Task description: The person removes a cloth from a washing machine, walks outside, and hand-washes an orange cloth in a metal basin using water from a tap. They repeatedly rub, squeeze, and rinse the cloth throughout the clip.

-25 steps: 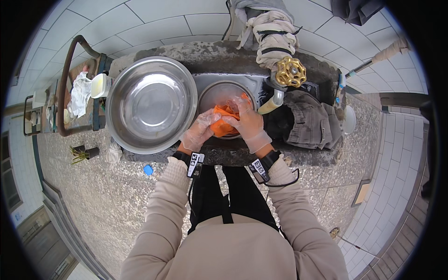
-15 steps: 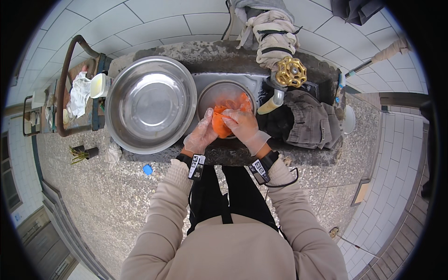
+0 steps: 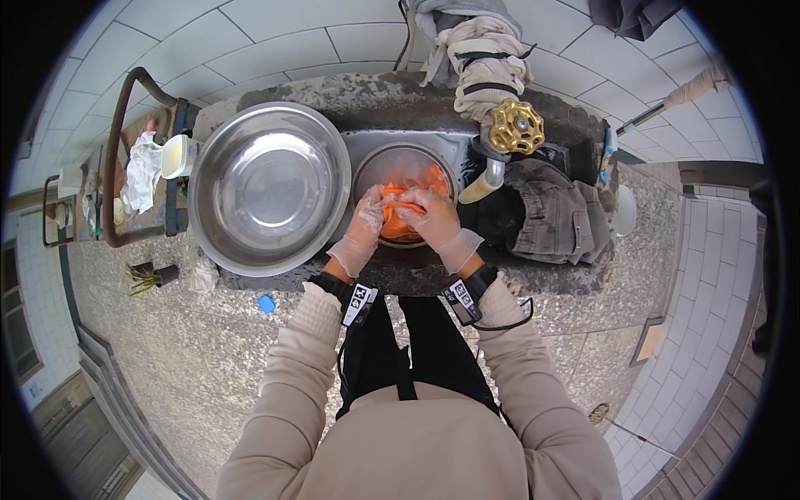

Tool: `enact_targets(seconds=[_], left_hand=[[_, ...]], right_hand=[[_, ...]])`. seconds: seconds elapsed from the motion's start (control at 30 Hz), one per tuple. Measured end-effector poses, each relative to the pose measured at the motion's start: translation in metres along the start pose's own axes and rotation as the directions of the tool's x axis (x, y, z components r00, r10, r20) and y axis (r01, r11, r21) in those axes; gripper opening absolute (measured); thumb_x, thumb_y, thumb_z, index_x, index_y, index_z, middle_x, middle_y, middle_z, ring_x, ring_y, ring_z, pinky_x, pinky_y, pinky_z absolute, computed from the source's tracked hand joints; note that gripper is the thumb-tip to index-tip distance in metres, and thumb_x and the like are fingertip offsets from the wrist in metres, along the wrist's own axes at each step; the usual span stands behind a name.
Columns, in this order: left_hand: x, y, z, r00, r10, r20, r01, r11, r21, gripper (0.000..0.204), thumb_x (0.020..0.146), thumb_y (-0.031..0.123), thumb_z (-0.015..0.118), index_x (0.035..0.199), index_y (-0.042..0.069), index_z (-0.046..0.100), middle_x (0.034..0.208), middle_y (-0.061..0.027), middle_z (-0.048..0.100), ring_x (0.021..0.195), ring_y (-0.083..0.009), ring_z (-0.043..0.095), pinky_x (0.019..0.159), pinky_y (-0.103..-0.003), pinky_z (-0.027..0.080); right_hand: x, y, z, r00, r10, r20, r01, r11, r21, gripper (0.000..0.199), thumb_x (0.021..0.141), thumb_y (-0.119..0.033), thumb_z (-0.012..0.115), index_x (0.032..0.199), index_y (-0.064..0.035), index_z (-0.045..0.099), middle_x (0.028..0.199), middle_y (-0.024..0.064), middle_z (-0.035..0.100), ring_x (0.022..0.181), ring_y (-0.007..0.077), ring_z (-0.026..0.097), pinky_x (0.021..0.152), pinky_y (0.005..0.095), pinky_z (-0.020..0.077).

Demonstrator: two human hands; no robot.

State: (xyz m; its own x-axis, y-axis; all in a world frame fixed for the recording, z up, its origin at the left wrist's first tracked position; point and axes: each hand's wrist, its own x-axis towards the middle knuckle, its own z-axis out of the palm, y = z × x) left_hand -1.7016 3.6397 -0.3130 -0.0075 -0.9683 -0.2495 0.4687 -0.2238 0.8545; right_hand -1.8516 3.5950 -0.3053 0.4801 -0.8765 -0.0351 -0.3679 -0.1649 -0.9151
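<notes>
Hands meet over the small round steel basin, which sits in the stone sink just right of the large shiny steel bowl and just left of the brass wheel-handled tap. Inside that basin lies the crumpled orange cloth, and both gloved hands are on it: the left hand comes in from the basin's left front edge with its fingers curled into the cloth's left end, while the right hand lies across the top of the bundle, fingers bent over and closed on it. The cloth runs roughly left to right between the two grips, a short bunched roll, with a looser orange flap showing toward the back right of the basin near the tap's spout. Neither hand is nearer than the other; both already touch it, and the bundle lies directly ahead of the wrists at the basin's front rim. The cloth looks wet and wadded, bright orange with darker folds, though whether water stands in the basin is hard to tell under the hands. Right of the tap, a grey-brown garment lies heaped on the sink's ledge.
</notes>
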Motion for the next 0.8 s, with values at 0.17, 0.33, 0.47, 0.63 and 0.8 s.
enact_targets(seconds=[0.17,0.33,0.47,0.63,0.8], left_hand=[[-0.009,0.005,0.009,0.996,0.067,-0.056,-0.062,0.994,0.093,0.022,0.089,0.015,0.051,0.107,0.003,0.049,0.1,-0.0037,0.054,0.092,-0.0104,0.051,0.084,-0.024,0.04],[-0.012,0.019,0.0,0.996,-0.067,-0.053,0.064,0.997,-0.051,0.029,0.084,0.011,0.058,0.11,0.002,0.048,0.102,-0.0049,0.055,0.096,-0.0108,0.051,0.087,-0.026,0.04],[-0.011,0.026,-0.009,0.984,-0.084,0.154,0.087,0.996,-0.011,0.033,0.084,0.016,0.058,0.111,0.001,0.048,0.106,-0.0067,0.054,0.098,-0.0128,0.051,0.089,-0.028,0.04],[-0.01,0.033,-0.008,0.969,-0.139,0.205,0.147,0.989,-0.02,0.035,0.083,0.016,0.055,0.112,-0.001,0.047,0.108,-0.0084,0.053,0.102,-0.0151,0.05,0.091,-0.028,0.038],[-0.005,0.026,0.0,0.994,-0.083,-0.065,0.058,0.947,-0.317,0.03,0.082,0.012,0.053,0.109,0.001,0.048,0.106,-0.0093,0.054,0.1,-0.0185,0.052,0.09,-0.031,0.04]], right_hand=[[0.015,0.006,0.005,0.998,0.049,-0.03,-0.052,0.989,-0.138,0.05,0.07,-0.015,0.07,0.115,-0.0103,0.05,0.072,0.0043,0.057,0.067,0.0178,0.058,0.065,0.0287,0.0455],[0.015,0.014,-0.011,0.957,0.123,0.263,-0.234,0.862,0.449,0.068,0.066,-0.007,0.072,0.126,-0.011,0.04,0.094,0.0039,0.053,0.084,0.0137,0.052,0.072,0.0279,0.0449],[0.017,0.018,-0.021,0.946,0.006,0.323,-0.125,0.928,0.35,0.074,0.066,-0.006,0.072,0.13,-0.0095,0.036,0.109,0.0075,0.049,0.094,0.0172,0.05,0.08,0.0281,0.0437],[0.025,0.024,-0.017,0.857,-0.111,0.503,-0.064,0.946,0.318,0.068,0.067,-0.01,0.073,0.126,-0.006,0.039,0.112,0.01,0.051,0.096,0.0192,0.052,0.085,0.0294,0.0416],[0.018,0.03,-0.006,0.942,0.176,0.287,-0.309,0.792,0.527,0.04,0.075,-0.013,0.068,0.11,-0.0029,0.05,0.1,0.0059,0.056,0.094,0.0137,0.052,0.082,0.0257,0.043]])
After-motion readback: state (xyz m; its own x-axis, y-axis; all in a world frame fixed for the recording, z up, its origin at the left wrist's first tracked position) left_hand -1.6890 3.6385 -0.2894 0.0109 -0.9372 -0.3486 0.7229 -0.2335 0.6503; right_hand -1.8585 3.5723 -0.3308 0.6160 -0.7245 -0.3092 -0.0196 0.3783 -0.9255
